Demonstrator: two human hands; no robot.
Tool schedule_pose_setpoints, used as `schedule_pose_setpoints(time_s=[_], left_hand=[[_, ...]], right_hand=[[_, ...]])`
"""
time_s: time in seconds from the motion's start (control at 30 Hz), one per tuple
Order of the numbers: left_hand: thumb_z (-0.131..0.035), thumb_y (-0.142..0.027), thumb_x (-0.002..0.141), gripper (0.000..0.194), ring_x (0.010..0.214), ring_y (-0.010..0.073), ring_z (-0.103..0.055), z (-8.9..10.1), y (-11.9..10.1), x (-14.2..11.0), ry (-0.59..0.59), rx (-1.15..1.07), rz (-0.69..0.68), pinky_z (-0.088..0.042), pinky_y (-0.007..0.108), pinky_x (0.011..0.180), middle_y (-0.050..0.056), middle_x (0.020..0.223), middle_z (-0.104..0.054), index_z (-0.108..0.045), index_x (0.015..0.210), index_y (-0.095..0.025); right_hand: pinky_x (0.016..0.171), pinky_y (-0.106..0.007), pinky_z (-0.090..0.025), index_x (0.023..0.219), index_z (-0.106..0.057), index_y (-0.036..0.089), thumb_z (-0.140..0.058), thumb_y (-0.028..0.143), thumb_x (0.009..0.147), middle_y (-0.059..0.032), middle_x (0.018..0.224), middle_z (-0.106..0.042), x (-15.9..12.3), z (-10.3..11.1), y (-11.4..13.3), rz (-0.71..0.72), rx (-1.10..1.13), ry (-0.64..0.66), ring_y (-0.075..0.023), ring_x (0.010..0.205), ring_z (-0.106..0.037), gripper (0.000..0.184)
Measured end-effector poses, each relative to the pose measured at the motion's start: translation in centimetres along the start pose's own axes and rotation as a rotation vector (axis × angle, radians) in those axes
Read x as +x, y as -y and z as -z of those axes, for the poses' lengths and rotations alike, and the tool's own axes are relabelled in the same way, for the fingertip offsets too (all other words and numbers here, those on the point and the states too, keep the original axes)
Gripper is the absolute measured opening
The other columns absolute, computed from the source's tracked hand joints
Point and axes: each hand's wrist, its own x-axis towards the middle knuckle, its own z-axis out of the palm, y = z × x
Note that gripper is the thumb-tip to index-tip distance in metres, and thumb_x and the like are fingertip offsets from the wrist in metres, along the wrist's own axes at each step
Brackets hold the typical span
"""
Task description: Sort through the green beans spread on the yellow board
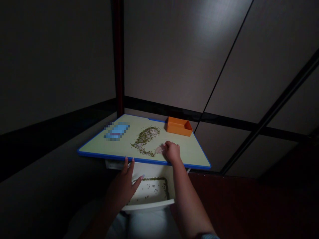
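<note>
A loose heap of small green and pale grains (147,136), like beans or seeds, lies spread on the pale yellow tabletop (184,147). Just right of its near end, my right hand (172,151) is closed, its fingertips at a small pale pinkish piece (159,149) whose kind I cannot make out. My left hand (127,181) has its fingers apart. Two of its fingertips rest against the table's blue front edge, while the thumb extends over the white drawer (149,206) below. More grains line the drawer's far and right sides, and a few lie scattered on its floor.
An orange open box (179,127) stands at the back right of the tabletop. A pixelated light-blue flat item (117,131) lies at the left. Dark-banded wall panels (169,59) rise close behind the table, with a dark reddish floor (244,205) to the right.
</note>
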Motion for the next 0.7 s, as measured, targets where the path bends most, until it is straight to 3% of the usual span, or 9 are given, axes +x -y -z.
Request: schedule_pose_setpoints(time_s=[0.2, 0.7], left_hand=[[-0.039, -0.049, 0.088, 0.070, 0.126, 0.0311, -0.053, 0.0, 0.1, 0.0, -0.007, 0.014, 0.002, -0.046, 0.039, 0.100, 0.021, 0.158, -0.012, -0.028, 0.146, -0.011], [-0.041, -0.048, 0.087, 0.070, 0.127, 0.0306, -0.051, 0.3, 0.0, -0.1, -0.012, -0.001, 0.007, -0.045, 0.039, 0.100, 0.019, 0.158, -0.014, -0.030, 0.145, -0.012]], right_hand=[[0.075, -0.025, -0.028, 0.095, -0.065, 0.022, -0.043, 0.027, 0.096, -0.0022, 0.091, -0.071, -0.6, 0.1, -1.2, -0.003, 0.116, -0.081, -0.0138, 0.083, -0.059, 0.023], [0.078, -0.027, -0.029, 0.092, -0.066, 0.022, -0.046, 0.028, 0.094, -0.0054, 0.091, -0.072, -1.1, 0.5, -0.9, -0.002, 0.017, -0.019, -0.0154, 0.082, -0.061, 0.021]])
